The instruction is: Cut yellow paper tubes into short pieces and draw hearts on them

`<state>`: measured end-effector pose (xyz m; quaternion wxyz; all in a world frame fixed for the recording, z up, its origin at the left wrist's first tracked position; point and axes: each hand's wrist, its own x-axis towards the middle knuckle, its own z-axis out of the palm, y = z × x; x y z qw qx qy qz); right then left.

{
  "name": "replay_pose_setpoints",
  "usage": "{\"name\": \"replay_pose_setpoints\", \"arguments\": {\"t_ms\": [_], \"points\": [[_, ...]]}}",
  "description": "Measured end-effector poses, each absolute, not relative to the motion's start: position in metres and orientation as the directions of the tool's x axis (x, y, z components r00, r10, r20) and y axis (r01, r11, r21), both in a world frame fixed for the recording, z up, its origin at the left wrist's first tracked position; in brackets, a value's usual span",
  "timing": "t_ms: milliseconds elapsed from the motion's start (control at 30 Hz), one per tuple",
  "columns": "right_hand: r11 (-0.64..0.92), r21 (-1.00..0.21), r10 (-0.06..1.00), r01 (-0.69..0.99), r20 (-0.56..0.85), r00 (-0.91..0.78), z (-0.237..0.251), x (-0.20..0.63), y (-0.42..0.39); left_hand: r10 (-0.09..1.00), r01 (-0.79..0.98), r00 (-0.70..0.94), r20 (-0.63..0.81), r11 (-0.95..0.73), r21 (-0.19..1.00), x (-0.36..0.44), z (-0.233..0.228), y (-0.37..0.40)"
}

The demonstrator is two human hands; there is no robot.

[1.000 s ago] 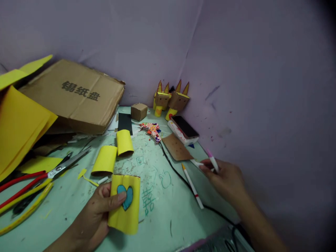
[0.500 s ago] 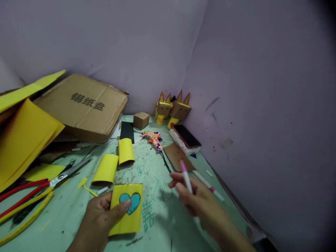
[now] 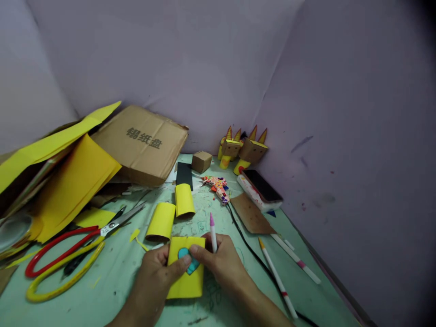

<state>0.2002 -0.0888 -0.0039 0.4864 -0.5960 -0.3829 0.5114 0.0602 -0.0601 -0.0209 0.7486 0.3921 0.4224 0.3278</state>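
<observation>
My left hand (image 3: 151, 274) pinches the left side of a flattened yellow paper tube (image 3: 185, 288), its thumb lying over the blue heart (image 3: 184, 252) on the front. At the upper right of the same tube, my right hand (image 3: 226, 261) has its thumb on the heart. A white marker with a pink tip (image 3: 213, 234) stands up between the fingers of that hand. Just beyond the hands, two yellow paper tubes (image 3: 161, 221) (image 3: 184, 200) rest on the table. The thumbs partly cover the heart.
Red-and-yellow-handled scissors (image 3: 102, 234) lie at left beside yellow paper sheets (image 3: 80, 181) and a cardboard box (image 3: 143, 145). A patterned glue gun (image 3: 218, 185), cardboard figures (image 3: 252, 150), a phone (image 3: 262, 185) and an orange-tipped marker (image 3: 277, 277) are to the right.
My right hand has moved left with the marker and now touches the yellow tube and heart. The view has swung left, bringing an orange-tipped marker into sight at right.
</observation>
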Motion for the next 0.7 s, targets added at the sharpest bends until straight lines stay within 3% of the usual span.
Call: {"name": "replay_pose_setpoints", "arguments": {"t_ms": [200,500,700], "points": [[-0.232,-0.972,0.943,0.036,-0.216,0.254,-0.015,0.204,-0.089,0.787,-0.155,0.511,-0.346,0.48,0.863,0.063,-0.017,-0.06],[-0.259,-0.965,0.947,-0.031,-0.26,0.186,-0.008,0.212,-0.091,0.831,-0.15,0.378,-0.409,0.491,0.858,0.066,-0.001,-0.064],[0.042,-0.958,0.918,-0.283,-0.074,0.389,0.015,0.229,-0.099,0.811,-0.115,0.354,-0.465,0.531,0.839,0.067,-0.001,-0.061]]}}
